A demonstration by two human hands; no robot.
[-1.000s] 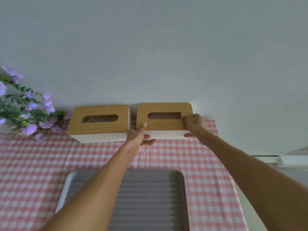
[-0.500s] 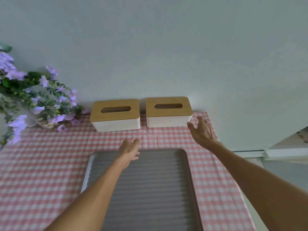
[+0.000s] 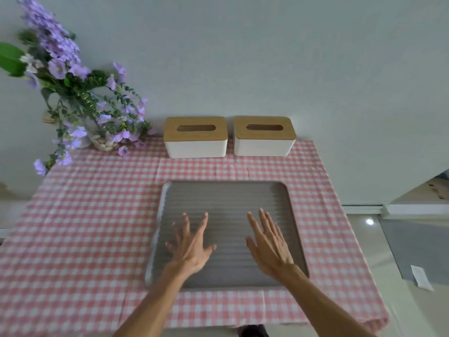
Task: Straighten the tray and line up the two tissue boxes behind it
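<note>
Both hands hover over the gray ribbed tray (image 3: 226,193), left hand (image 3: 190,249) and right hand (image 3: 269,246) each with the grip open, fingers spread, holding nothing. Beyond the tray's far edge, the left tissue box (image 3: 195,137) and right tissue box (image 3: 264,136) sit side by side against the wall.

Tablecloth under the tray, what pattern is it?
Pink-and-white gingham checks on the tablecloth, head view.
</note>
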